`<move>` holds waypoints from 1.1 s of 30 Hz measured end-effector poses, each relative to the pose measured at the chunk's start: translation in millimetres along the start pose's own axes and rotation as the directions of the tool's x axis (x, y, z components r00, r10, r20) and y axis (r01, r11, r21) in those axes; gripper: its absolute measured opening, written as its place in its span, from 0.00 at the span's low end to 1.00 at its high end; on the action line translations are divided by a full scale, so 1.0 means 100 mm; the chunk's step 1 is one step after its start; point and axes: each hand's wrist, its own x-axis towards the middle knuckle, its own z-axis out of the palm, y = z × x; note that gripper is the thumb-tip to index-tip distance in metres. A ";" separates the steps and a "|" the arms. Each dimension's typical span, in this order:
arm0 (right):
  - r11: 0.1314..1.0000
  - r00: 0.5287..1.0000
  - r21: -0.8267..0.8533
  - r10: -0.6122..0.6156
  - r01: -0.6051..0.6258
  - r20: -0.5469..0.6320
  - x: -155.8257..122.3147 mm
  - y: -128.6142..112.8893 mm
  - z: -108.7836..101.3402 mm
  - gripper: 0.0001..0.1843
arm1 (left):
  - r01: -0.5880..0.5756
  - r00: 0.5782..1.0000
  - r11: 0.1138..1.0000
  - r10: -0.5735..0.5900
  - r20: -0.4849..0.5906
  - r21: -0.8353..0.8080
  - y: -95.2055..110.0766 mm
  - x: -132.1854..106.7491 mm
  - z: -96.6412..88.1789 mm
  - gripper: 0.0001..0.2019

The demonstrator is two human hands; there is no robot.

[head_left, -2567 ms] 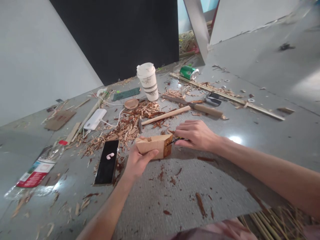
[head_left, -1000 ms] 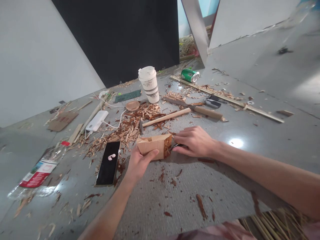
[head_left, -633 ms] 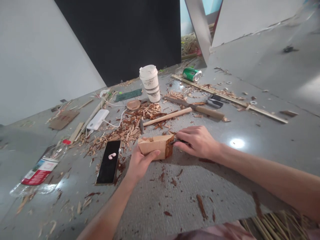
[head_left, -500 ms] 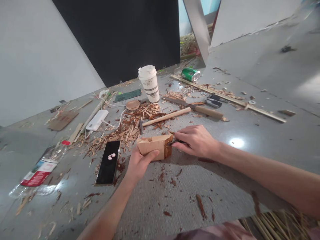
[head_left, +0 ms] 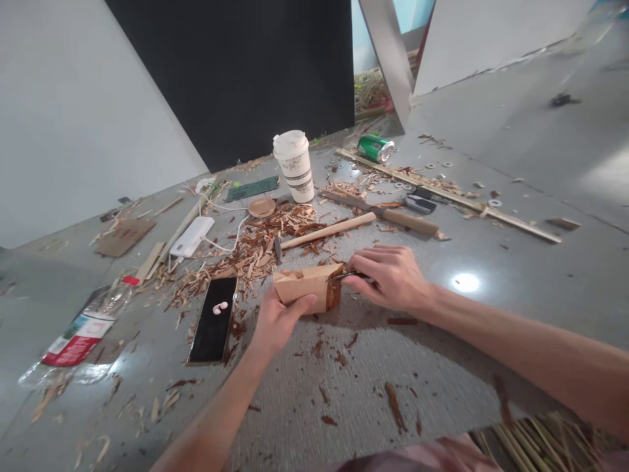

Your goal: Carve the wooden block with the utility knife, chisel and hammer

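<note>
A pale wood block (head_left: 307, 287) with a dark reddish end rests on the grey floor. My left hand (head_left: 276, 319) is wrapped round its near side, thumb on top. My right hand (head_left: 390, 276) is closed on a small dark carving tool (head_left: 350, 276). The tool's tip touches the block's right end near the top. Reddish-brown chips (head_left: 344, 357) lie scattered just in front of the block.
Behind the block lie a hammer (head_left: 324, 231), a large knife (head_left: 388, 212) and a heap of shavings (head_left: 255, 246). A phone with an earbud (head_left: 213, 318), a power bank (head_left: 191, 236), a paper cup (head_left: 293, 165), a green can (head_left: 374, 147), a plastic bottle (head_left: 73, 341) and a long wood strip (head_left: 452, 195) surround them.
My right hand has kept working the tool at the block's right end with small shifts. A few more dark chips lie on the floor in front. My left hand has stayed on the block.
</note>
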 end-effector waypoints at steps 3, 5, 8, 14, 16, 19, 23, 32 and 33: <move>1.000 1.000 0.013 0.003 -0.002 -0.027 -0.01 0.00 0.02 0.26 | 0.007 1.000 1.000 -0.007 -0.002 0.006 -0.01 0.00 0.00 0.24; 1.000 1.000 0.003 0.015 -0.015 -0.018 -0.02 0.01 0.03 0.27 | -0.001 1.000 1.000 0.001 -0.002 0.009 -0.02 0.00 -0.02 0.24; 1.000 0.996 0.010 -0.016 0.015 0.089 -0.03 0.01 0.04 0.26 | -0.016 1.000 1.000 0.017 -0.005 0.024 -0.02 -0.01 -0.03 0.24; 1.000 0.962 0.007 -0.025 0.024 0.273 -0.06 0.00 0.05 0.26 | 0.020 0.999 0.999 -0.019 -0.045 0.035 -0.01 -0.02 -0.02 0.25; 0.998 0.944 -0.012 -0.048 0.055 0.325 -0.06 -0.02 0.06 0.25 | 0.021 0.997 1.000 -0.020 -0.073 0.015 -0.02 -0.01 -0.01 0.26; 0.995 0.919 -0.025 -0.082 0.100 0.385 -0.07 -0.05 0.09 0.24 | 0.013 0.996 1.000 -0.014 -0.090 -0.008 -0.05 0.00 0.00 0.26; 0.997 0.933 -0.028 -0.063 0.078 0.355 -0.06 -0.04 0.10 0.25 | 0.029 0.994 0.999 -0.032 -0.109 -0.027 -0.06 0.01 0.01 0.26; 0.994 0.969 0.044 -0.111 0.104 0.219 -0.04 0.04 0.07 0.25 | 0.027 0.995 0.999 -0.032 -0.098 -0.047 -0.06 0.02 0.01 0.25; 0.991 0.972 0.066 -0.128 0.117 0.199 -0.03 0.05 0.06 0.25 | 0.027 0.995 0.998 -0.032 -0.097 -0.048 -0.06 0.02 0.01 0.25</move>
